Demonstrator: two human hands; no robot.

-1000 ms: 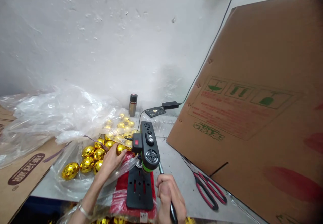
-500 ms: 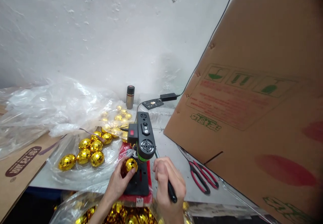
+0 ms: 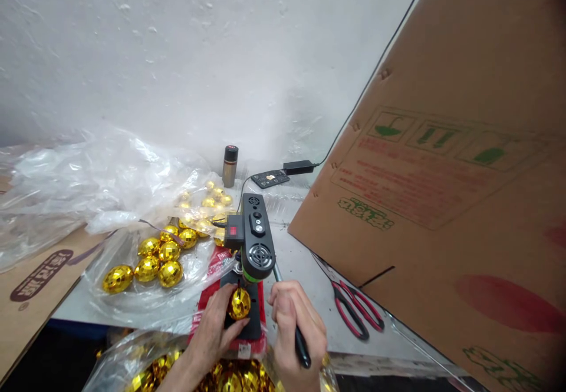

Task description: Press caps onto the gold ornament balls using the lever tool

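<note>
Pinching gold faceted egg [image 3: 240,303] on mini drill press [image 3: 257,240] base with left hand [image 3: 211,334]; right hand [image 3: 292,328] closed round feed lever [image 3: 302,348].

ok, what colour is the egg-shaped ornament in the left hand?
Shiny gold, mirror-faceted. The small egg-shaped ornament in the left hand shows best in the head view.

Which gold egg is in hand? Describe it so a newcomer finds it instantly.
Left of the big cardboard box stands a small black press. Under its head, on the black base, the left hand holds one gold egg. Unlike the other eggs, which lie in plastic bags, it alone sits on the press.
</note>
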